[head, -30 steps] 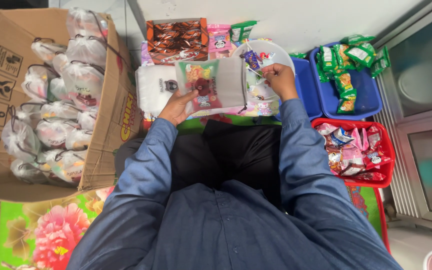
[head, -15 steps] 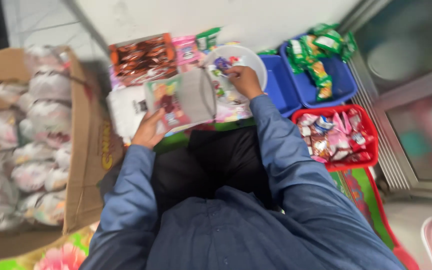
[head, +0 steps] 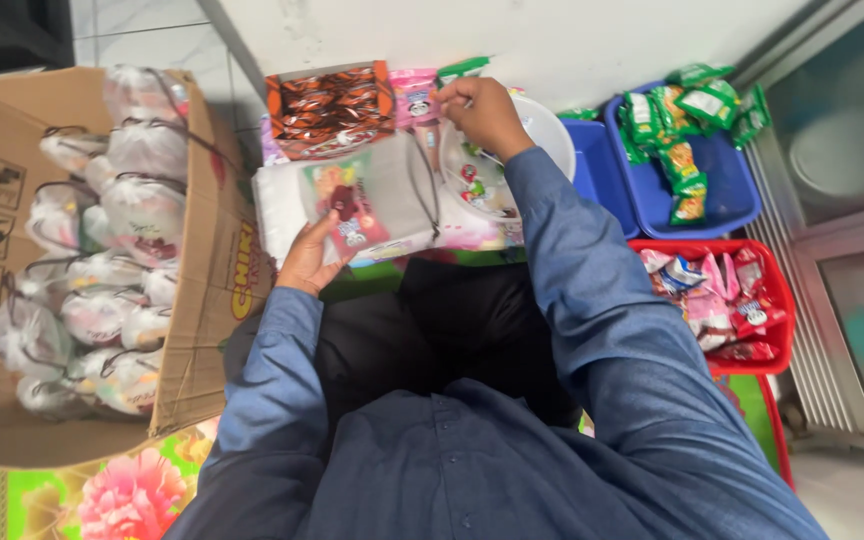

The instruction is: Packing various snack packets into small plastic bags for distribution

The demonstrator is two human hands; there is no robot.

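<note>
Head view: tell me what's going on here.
A person in a blue shirt sits on the floor among snacks. The left hand holds a translucent drawstring pouch with a few sweets inside. The right hand reaches forward to the green packet by the wall, above a white bowl. A cardboard box at the left is full of tied pouches; a blue tray and a red basket at the right hold more packets.
</note>
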